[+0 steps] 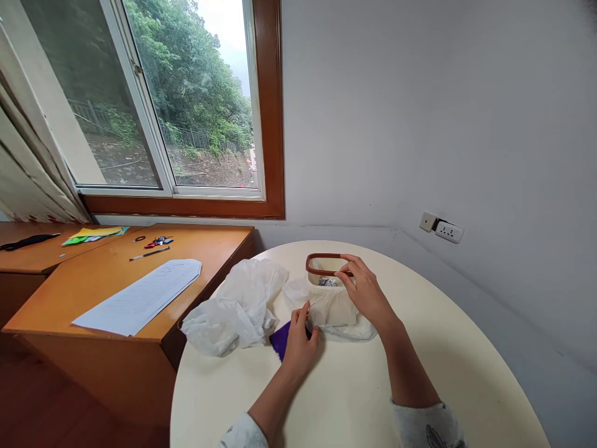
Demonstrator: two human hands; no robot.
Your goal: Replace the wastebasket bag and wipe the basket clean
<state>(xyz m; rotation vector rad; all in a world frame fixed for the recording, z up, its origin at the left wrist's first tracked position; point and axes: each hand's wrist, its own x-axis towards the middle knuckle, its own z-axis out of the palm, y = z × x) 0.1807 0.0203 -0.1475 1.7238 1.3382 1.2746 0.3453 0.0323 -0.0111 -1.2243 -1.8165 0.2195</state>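
A small cream bin [333, 305] stands on the round table, with a translucent plastic bag [359, 330] bunched around its base. Over its mouth a brown rim ring [321, 255] is raised and tilted. My right hand [361, 283] is closed on the ring's right side, thumb below and fingers above. Silvery scraps show inside the bin. My left hand [301, 342] rests low at the bin's front left, fingers curled, over a purple cloth [280, 341]. What its fingertips hold is mostly hidden; a speck of orange shows there.
A crumpled white plastic bag [242, 305] lies on the round table [354, 398] at left. The adjoining wooden desk [112, 280] carries papers [144, 295], a pen [149, 253] and small items. Wall sockets [449, 231] are at right, a window behind.
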